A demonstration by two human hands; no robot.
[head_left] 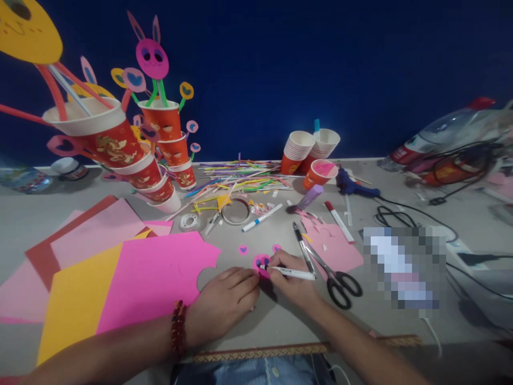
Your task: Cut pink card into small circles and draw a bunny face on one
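Observation:
My right hand (290,278) is closed around a white marker (294,273), whose dark tip meets a small bright pink paper circle (257,259). Two dark blue-purple spots show on that circle. Palm down on the table, my left hand (226,297) has its fingers extended, with the fingertips at the circle's left edge. Beyond them lie two small pink discs, one (243,249) with a blue heart and the other (276,248) partly behind my right hand. Black-handled scissors (340,286) and a pen (303,248) rest right of my right hand.
Coloured paper sheets (152,272) spread at left below stacked cup figures (116,144). Pipe cleaners (240,176), tape (236,211) and more cups (296,149) stand or lie behind. At right are a blue glue gun (355,184), cables and a blurred-out patch.

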